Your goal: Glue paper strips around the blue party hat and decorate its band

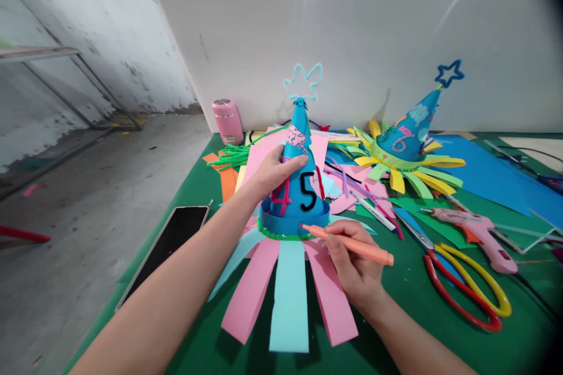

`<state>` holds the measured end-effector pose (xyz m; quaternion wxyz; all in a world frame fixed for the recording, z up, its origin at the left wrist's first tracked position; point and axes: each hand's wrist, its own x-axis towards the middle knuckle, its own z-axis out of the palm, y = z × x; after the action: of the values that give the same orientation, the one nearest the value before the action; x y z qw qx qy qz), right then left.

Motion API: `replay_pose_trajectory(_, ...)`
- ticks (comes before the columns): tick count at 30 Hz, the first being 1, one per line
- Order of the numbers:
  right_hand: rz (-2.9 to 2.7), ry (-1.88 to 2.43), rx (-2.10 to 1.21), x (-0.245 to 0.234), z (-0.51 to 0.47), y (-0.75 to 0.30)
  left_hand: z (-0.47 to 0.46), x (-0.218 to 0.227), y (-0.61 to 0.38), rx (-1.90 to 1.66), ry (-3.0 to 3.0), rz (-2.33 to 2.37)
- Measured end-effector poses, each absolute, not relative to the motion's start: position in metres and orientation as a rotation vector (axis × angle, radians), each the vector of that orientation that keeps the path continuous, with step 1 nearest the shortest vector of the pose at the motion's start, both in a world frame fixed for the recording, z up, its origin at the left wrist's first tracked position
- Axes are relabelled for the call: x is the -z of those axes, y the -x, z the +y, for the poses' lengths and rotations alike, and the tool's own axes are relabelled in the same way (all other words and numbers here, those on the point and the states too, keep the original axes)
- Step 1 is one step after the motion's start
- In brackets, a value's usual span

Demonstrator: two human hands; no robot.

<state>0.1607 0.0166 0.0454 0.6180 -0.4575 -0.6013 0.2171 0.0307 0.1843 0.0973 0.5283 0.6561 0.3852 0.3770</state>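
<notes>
A blue paper cone hat (301, 190) stands upright before me, with a black 5 on its front and a light blue star on its tip. Pink and pale blue paper strips (289, 299) fan out from its base. My left hand (278, 171) grips the hat's upper left side, thumb across the front. Between the fingers of my right hand (355, 261) is an orange marker (352, 241), its tip at the blue band round the hat's base. Red and pink pipe-cleaner shapes sit on the cone's sides.
A second blue hat (402, 135) with yellow and green strips stands at the back right. Scissors (457, 281), a pink glue gun (479, 234) and a white pen (373, 211) lie to the right. A phone (171, 240) lies left; a pink bottle (227, 123) stands behind, near green pipe cleaners (237, 155).
</notes>
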Motion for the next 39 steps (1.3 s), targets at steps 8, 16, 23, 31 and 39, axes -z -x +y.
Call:
replay_pose_trajectory(8,-1.34,1.073,-0.495,-0.043,0.0162,-0.162,0.1861,-0.0956,-0.0304,-0.898,-1.571,0.938)
replay_pose_trajectory(16,-1.351,1.083,-0.489,-0.0426,0.0169,-0.1617,0.1857,-0.0956,-0.0312,-0.903,-1.55,0.91)
replay_pose_trajectory(23,-1.332,1.092,-0.493,-0.0417,0.0164,-0.1631,0.1853,-0.0949,-0.0301,-0.898,-1.536,0.898)
replay_pose_trajectory(31,-1.319,1.1,-0.507,-0.0424,0.0169,-0.1622,0.1864,-0.0932,-0.0291,-0.891,-1.565,0.916)
replay_pose_trajectory(39,-1.311,1.112,-0.484,-0.044,0.016,-0.1623,0.1854,-0.0944,-0.0286,-0.913,-1.583,0.922)
